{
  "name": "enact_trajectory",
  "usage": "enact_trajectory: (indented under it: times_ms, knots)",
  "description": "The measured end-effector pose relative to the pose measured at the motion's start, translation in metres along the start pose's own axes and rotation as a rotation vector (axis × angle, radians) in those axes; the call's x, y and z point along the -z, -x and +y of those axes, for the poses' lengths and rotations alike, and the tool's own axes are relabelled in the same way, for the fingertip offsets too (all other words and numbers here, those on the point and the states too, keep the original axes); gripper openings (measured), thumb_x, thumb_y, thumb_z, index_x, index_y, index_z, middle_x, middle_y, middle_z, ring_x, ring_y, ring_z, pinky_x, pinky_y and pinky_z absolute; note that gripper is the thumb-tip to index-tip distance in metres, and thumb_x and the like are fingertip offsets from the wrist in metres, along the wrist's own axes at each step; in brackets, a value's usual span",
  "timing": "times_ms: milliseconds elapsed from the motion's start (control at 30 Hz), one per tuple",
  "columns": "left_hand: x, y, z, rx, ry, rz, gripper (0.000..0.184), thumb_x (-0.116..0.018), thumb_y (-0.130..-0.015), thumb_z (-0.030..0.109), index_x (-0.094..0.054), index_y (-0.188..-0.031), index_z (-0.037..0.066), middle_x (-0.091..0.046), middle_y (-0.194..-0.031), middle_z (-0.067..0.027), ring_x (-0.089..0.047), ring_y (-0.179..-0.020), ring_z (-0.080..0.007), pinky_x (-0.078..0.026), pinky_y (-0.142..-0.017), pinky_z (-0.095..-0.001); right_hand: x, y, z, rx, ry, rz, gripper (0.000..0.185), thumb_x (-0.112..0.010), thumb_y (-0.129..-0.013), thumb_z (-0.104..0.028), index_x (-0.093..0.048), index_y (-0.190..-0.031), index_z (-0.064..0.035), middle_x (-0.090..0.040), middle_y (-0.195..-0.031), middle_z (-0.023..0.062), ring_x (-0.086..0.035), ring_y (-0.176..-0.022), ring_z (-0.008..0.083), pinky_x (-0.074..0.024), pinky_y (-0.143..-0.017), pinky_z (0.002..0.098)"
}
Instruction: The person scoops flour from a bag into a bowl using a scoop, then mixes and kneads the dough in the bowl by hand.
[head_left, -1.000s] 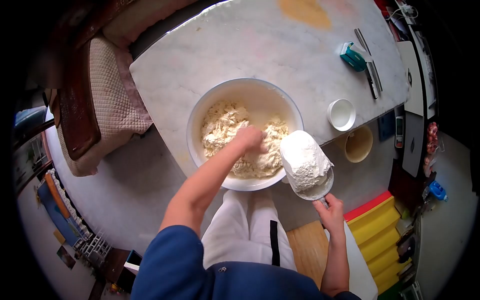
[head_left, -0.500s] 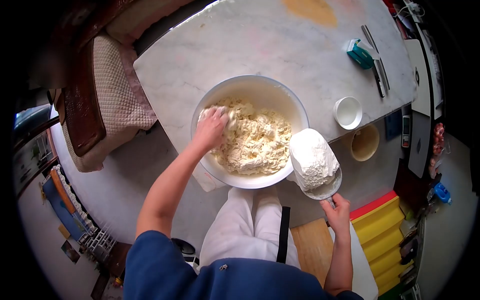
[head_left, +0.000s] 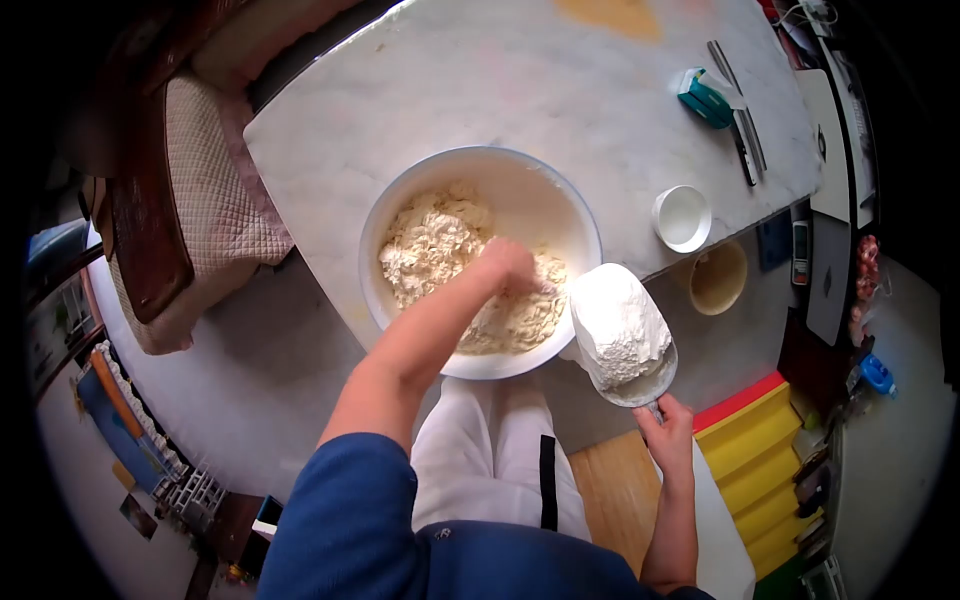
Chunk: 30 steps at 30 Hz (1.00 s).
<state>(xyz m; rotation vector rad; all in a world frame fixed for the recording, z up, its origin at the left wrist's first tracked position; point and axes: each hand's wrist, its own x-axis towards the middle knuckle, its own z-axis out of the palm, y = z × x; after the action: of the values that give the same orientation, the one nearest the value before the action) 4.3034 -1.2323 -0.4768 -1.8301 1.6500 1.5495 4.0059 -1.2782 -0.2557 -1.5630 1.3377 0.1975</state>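
Note:
A large white bowl [head_left: 575,215] with a blue rim holds crumbly, shaggy dough [head_left: 435,240], heaped higher on its left side. My left hand [head_left: 512,265] is down in the dough right of the bowl's middle; its fingers are blurred and partly buried, so their shape is unclear. By the handle, my right hand [head_left: 668,430] grips a scoop [head_left: 655,385] piled with white flour [head_left: 622,325]. The scoop is level, close beside the bowl's lower right rim, and whether they touch is hard to see.
On the marble table [head_left: 480,80] are a white cup [head_left: 682,218], a teal tissue pack [head_left: 706,98], a knife [head_left: 745,155] and thin metal sticks [head_left: 740,105]. A round container [head_left: 718,278] stands below the table edge. Yellow steps [head_left: 750,450] are at right, a padded seat [head_left: 220,180] at left.
My left hand has moved from the bowl's left side to right of its middle. The dough now bunches toward the left. The flour-filled scoop stays in my right hand, nearly still.

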Motion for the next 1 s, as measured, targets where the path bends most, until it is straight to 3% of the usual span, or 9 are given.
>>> enact_trajectory:
  times_ms: [300,400,500,533,633,733,833,867,1000]
  knots:
    - [-0.017,0.116,-0.044,-0.072,-0.222,0.051,0.030,-0.079,-0.067,0.040,-0.075,-0.087,0.017,-0.068,-0.091,-0.0096,-0.063,-0.098,-0.0261,-0.052,-0.080,-0.0395,0.004,0.003,0.000,0.047,-0.061,0.028,0.015,-0.071,-0.083,-0.007,-0.064,-0.089,0.0053,-0.054,-0.063,-0.0001,-0.044,-0.060,0.0046,-0.0381,-0.053,0.0267]
    - [-0.027,0.139,-0.072,-0.110,-0.186,0.476,0.018,-0.075,-0.067,0.025,-0.072,-0.081,0.014,-0.065,-0.102,-0.0054,-0.058,-0.106,-0.0242,-0.052,-0.081,-0.0403,0.002,0.001,0.007,0.094,-0.056,0.017,0.016,-0.069,-0.084,-0.008,-0.066,-0.095,0.0043,-0.054,-0.066,-0.0042,-0.043,-0.061,0.0029,-0.0336,-0.052,0.0237]
    - [-0.016,0.132,-0.091,0.007,-0.198,0.617,0.016,-0.070,-0.067,0.015,-0.069,-0.083,0.012,-0.056,-0.117,-0.0046,-0.051,-0.114,-0.0241,-0.052,-0.085,-0.0404,0.001,0.002,0.007,0.094,-0.082,0.025,0.015,-0.069,-0.084,-0.007,-0.066,-0.093,0.0040,-0.054,-0.066,-0.0044,-0.043,-0.061,0.0029,-0.0333,-0.052,0.0237]
    - [0.000,0.130,-0.090,0.050,-0.253,0.510,0.030,-0.067,-0.071,0.010,-0.068,-0.102,0.011,-0.051,-0.130,-0.0066,-0.048,-0.122,-0.0262,-0.049,-0.093,-0.0414,0.001,0.002,0.007,0.085,-0.078,0.024,0.014,-0.069,-0.084,-0.007,-0.065,-0.093,0.0038,-0.054,-0.066,-0.0045,-0.043,-0.060,0.0029,-0.0333,-0.052,0.0238]
    - [0.014,0.097,-0.093,-0.063,-0.326,0.722,0.058,-0.073,-0.072,0.017,-0.059,-0.128,0.016,-0.050,-0.136,-0.0078,-0.045,-0.129,-0.0280,-0.048,-0.096,-0.0450,0.001,0.003,0.012,0.061,-0.073,0.030,0.013,-0.069,-0.085,-0.007,-0.065,-0.091,0.0035,-0.054,-0.065,-0.0046,-0.043,-0.059,0.0029,-0.0331,-0.051,0.0242]
    - [0.029,0.058,-0.078,0.014,-0.227,0.488,0.063,-0.072,-0.079,0.028,-0.051,-0.138,0.017,-0.050,-0.140,-0.0097,-0.045,-0.131,-0.0303,-0.048,-0.098,-0.0463,-0.001,0.003,0.017,0.081,-0.072,0.047,0.012,-0.069,-0.085,-0.007,-0.064,-0.089,0.0035,-0.053,-0.065,-0.0048,-0.043,-0.058,0.0029,-0.0328,-0.050,0.0245]
    - [0.017,0.036,-0.052,0.174,-0.179,0.446,0.061,-0.072,-0.081,0.046,-0.057,-0.131,0.015,-0.054,-0.136,-0.0108,-0.050,-0.127,-0.0301,-0.048,-0.099,-0.0451,0.000,0.001,0.015,0.102,-0.049,0.044,0.012,-0.069,-0.085,-0.007,-0.064,-0.088,0.0037,-0.052,-0.065,-0.0048,-0.042,-0.059,0.0028,-0.0327,-0.051,0.0242]
    - [0.015,0.029,-0.047,0.196,-0.125,0.386,0.069,-0.074,-0.076,0.053,-0.058,-0.129,0.012,-0.061,-0.127,-0.0131,-0.057,-0.118,-0.0326,-0.050,-0.094,-0.0442,0.002,0.003,0.012,0.067,-0.043,0.033,0.012,-0.069,-0.085,-0.007,-0.064,-0.088,0.0038,-0.052,-0.066,-0.0048,-0.042,-0.060,0.0027,-0.0327,-0.051,0.0241]
    - [0.002,0.027,-0.012,0.200,-0.098,0.099,0.054,-0.074,-0.074,0.053,-0.071,-0.107,0.011,-0.070,-0.102,-0.0104,-0.063,-0.106,-0.0332,-0.052,-0.088,-0.0428,0.001,0.002,0.008,0.065,-0.067,0.035,0.012,-0.069,-0.085,-0.007,-0.064,-0.087,0.0035,-0.052,-0.065,-0.0048,-0.042,-0.062,0.0024,-0.0324,-0.052,0.0236]
